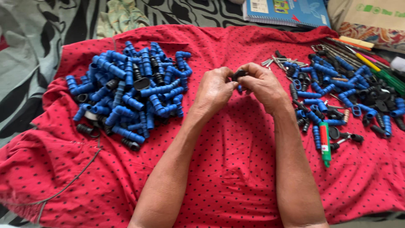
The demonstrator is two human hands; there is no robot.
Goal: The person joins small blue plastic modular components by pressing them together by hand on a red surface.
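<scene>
Both hands met above the middle of the red dotted cloth (228, 169). The left hand (215, 90) and the right hand (263, 86) each had their grip pinched on one small black fitting (239, 74), held between the fingertips of both; a bit of blue showed just below it, though whether that was joined to it could not be told. By the look of it, the step in hand was fitting small parts together. Left of the grip lay a heaped pile of blue connectors (130, 95). Right of it lay scattered blue and black parts (337, 97) and a green tube (325, 141). The join seemed to need steady, square pressure.
</scene>
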